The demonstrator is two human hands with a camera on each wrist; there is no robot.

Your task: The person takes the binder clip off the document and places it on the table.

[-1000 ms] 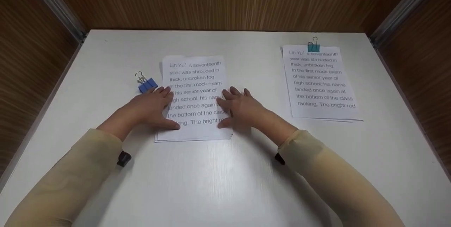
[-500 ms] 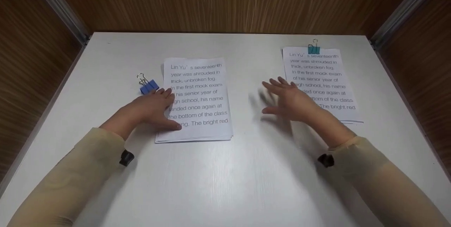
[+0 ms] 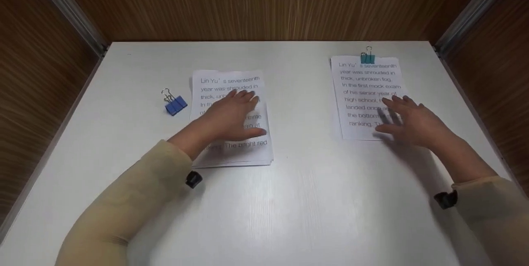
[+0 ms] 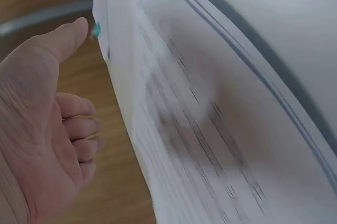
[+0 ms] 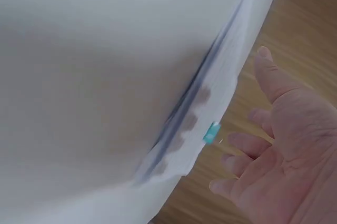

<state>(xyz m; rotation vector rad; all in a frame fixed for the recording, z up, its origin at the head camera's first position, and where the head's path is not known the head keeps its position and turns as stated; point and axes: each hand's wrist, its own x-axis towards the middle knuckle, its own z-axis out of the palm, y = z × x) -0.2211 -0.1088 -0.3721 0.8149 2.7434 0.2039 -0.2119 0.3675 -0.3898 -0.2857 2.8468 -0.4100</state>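
My left hand (image 3: 225,117) hovers over the left stack of printed sheets (image 3: 233,157), its fingers loosely extended and casting a shadow on the page. It holds nothing. Just left of that stack, a blue binder clip (image 3: 177,105) lies on the table with its wire handles pointing away. Over the lower part of the right stack of printed sheets (image 3: 368,82) is my right hand (image 3: 419,123), fingers spread and grasping nothing. A teal binder clip (image 3: 367,58) grips the top edge of this stack; the right wrist view shows the teal clip (image 5: 211,133) beyond the fingers.
Both stacks lie on a white table (image 3: 272,216). Brown wood-grain panels (image 3: 264,5) close off the back and both sides, with metal rails (image 3: 68,10) in the corners. A small black device (image 3: 194,179) sits at the left wrist, another black device (image 3: 446,199) at the right.
My right hand has left the left stack and moved rightward over the right one. My left hand has lifted from the left stack's side and shifted right above it, uncovering the blue clip.
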